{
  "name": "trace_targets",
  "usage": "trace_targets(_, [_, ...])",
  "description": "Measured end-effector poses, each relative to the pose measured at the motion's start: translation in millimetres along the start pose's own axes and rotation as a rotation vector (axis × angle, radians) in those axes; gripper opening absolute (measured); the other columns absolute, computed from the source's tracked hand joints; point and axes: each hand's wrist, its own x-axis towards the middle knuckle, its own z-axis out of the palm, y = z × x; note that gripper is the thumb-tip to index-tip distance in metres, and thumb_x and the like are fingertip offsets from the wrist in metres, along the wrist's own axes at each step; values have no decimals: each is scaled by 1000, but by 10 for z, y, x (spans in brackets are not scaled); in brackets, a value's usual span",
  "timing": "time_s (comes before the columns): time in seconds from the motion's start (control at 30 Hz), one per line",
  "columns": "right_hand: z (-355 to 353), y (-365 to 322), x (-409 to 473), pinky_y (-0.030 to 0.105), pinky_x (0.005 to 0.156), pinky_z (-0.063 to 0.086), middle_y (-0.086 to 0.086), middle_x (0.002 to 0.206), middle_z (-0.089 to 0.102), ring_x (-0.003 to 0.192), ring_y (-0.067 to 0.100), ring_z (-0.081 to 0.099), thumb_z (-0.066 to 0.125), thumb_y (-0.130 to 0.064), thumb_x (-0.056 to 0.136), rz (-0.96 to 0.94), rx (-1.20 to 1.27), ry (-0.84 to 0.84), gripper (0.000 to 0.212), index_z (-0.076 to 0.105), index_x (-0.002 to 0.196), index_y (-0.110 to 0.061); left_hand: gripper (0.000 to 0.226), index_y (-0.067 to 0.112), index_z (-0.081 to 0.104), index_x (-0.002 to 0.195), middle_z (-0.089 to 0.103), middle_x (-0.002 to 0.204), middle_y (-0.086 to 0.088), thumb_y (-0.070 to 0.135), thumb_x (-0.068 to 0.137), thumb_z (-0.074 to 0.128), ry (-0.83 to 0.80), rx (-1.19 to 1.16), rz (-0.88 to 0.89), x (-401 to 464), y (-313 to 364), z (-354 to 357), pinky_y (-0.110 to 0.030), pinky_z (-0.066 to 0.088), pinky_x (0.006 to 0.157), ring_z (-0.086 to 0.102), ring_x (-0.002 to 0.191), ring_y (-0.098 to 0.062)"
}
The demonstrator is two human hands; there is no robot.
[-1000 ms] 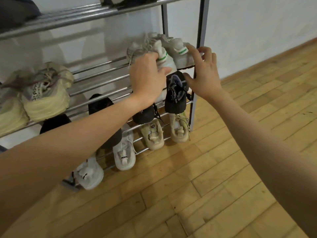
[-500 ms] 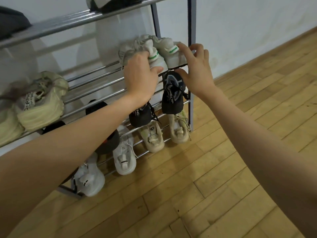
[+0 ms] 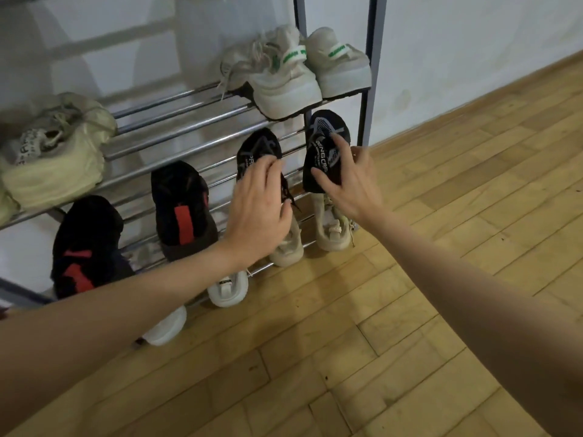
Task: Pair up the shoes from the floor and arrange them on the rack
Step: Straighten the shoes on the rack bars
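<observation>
The pair of black knit trainers w/ white printed lettering sat on the middle tier of the chrome-rail shoe rack, centre of frame: left black trainer and right black trainer, a clear gap between them.

Handling (judged): light, soft knit uppers that should deform under a pinch; soles stiffer. Loose black laces hung off the left trainer's heel end and could snag on rails. Best hold approx. at the heel collar or across the midfoot, thumb one side, fingers the other.

Orientation: long axis of each ran front-to-back across the rails, near parallel; toes pointed up-frame toward the white wall, heels toward the rack's front edge. Both sloped toe-high on the angled tier.

Hands: left hand lay over the left trainer's heel end, fingers spread and relaxed, not closed round it; actual contact can't be confirmed. Right hand rested on the right trainer, fingers over the upper and thumb across its heel end – a loose hold, not clenched.
</observation>
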Motion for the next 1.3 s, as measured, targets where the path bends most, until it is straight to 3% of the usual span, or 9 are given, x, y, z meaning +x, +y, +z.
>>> trace_targets(0.1, [149,-94,64,52,109,27,27,149,25,135,45,25,52,-61,88,23,-106,-78,75,19,151,-36,67,5,27,147,29,154,-17,28,92,56,-156,2,-188,135,-171,23,-43,27,116,26,143,-31])
trace_targets(0.23, [236,-190,158,54,111,23,30,153,17,134,50,24,64,-45,84,108,-250,-94,82,20,151,-28,83,6,20,150,19,158,-13,28,85,68,-359,-113,-324,197,-270,101,-40,25,115,23,144,-32])
trace_targets(0.3, [237,-191,174,52,110,26,29,151,21,132,49,28,66,-44,83,142,-218,-102,81,23,149,-24,85,8,23,148,26,153,-15,25,81,73,-322,-133,-350,177,-302,133,-41,30,112,28,140,-33])
trace_targets(0.47, [95,-100,96,45,104,41,16,125,58,122,33,47,73,-40,77,91,-27,-45,63,54,129,-10,74,12,31,144,37,141,-17,24,83,71,-282,-219,-401,141,-369,191,-39,39,102,43,128,-34])
trace_targets(0.63, [-72,79,-207,45,111,37,12,145,41,133,33,40,72,-41,80,-56,-19,-92,70,48,140,-13,69,10,37,140,39,142,-15,21,82,73,-233,-259,-425,139,-374,222,-35,38,96,44,127,-31])
trace_targets(0.83, [-142,63,79,41,103,45,12,138,43,120,34,52,72,-34,82,-172,-71,-163,66,48,138,-9,66,10,38,139,38,142,-14,21,83,71,-224,-265,-414,106,-371,247,-33,39,92,48,122,-31])
trace_targets(0.97, [-45,2,355,36,101,42,14,136,43,118,34,52,70,-29,84,-105,-75,-242,66,43,140,-9,67,10,37,141,40,141,-12,23,84,70,-238,-267,-384,91,-393,219,-34,39,97,46,125,-30])
trace_targets(1.13, [15,52,392,45,106,41,19,139,39,122,39,48,69,-31,84,-86,-154,-241,69,40,143,-10,61,9,37,140,38,145,-13,19,88,66,-246,-289,-387,86,-401,168,-31,36,102,43,130,-29])
trace_targets(1.3, [-46,106,422,41,105,39,18,143,40,126,36,47,69,-31,85,-112,-124,-246,71,38,146,-12,63,10,39,134,38,136,-17,31,84,70,-210,-261,-438,127,-254,265,-40,42,99,49,119,-36])
